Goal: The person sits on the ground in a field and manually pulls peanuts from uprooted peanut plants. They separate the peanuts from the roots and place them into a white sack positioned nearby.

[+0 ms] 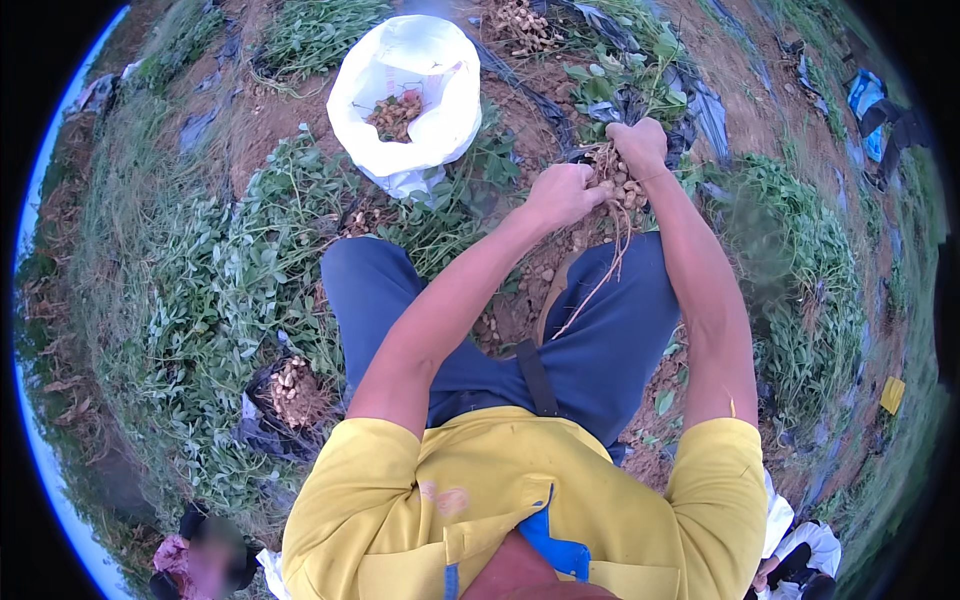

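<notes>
A bunch of peanut pods on their roots (622, 184) hangs between my hands, just beyond my right knee. My right hand (641, 146) grips the plant at its upper end, where green leaves and black plastic film (679, 135) lie behind it. My left hand (566, 196) is at the pods from the left, thumb and fingers closed around part of the bunch; its fingertips are partly hidden. Long thin roots (600, 296) trail from the bunch over my trousers. To the left of my hands stands an open white sack (405, 161) with some peanuts (396, 116) at its bottom.
Pulled peanut plants (255, 232) cover the soil at left, more plants (802, 247) at right. Pod clusters lie at lower left (296, 390) and top (517, 26). Torn plastic film (517, 79) crosses the soil. People sit behind at lower left (176, 559) and lower right (806, 559).
</notes>
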The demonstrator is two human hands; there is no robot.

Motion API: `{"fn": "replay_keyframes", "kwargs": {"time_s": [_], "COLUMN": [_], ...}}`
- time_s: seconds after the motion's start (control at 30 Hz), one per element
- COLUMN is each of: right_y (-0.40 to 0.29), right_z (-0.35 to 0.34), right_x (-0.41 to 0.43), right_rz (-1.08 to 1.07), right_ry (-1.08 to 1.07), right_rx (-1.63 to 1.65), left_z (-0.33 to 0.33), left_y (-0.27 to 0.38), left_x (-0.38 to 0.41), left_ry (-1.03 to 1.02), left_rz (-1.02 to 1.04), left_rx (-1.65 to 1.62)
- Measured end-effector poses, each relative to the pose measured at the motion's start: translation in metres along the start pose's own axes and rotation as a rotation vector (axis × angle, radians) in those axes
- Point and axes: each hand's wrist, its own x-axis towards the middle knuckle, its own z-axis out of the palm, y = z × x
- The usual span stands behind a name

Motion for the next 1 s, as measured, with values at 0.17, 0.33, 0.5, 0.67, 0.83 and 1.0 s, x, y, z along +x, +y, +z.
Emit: {"fn": "replay_keyframes", "kwargs": {"time_s": [0.17,0.33,0.5,0.67,0.83,1.0], "right_y": [0.014,0.023,0.019,0.023,0.018,0.011], "right_z": [-0.004,-0.004,-0.005,-0.012,-0.029,-0.051], "right_x": [0.012,0.013,0.009,0.012,-0.008,-0.036], "right_rz": [0.089,0.087,0.024,0.156,0.14,0.14], "right_ry": [0.081,0.074,0.124,0.08,0.048,-0.026], "right_rx": [0.031,0.127,0.189,0.468,0.82,0.863], "left_z": [-0.035,-0.11,-0.194,-0.126,-0.031,0.006], "left_y": [0.025,-0.049,-0.158,-0.093,-0.081,-0.068], "left_x": [-0.03,-0.042,-0.035,-0.023,0.008,0.045], "left_ry": [-0.525,-0.044,0.718,0.176,0.153,-0.001], "left_rz": [-0.078,-0.337,-0.223,-0.112,0.016,0.047], "left_rx": [-0.503,-0.925,0.669,-0.047,-0.197,-0.342]}}
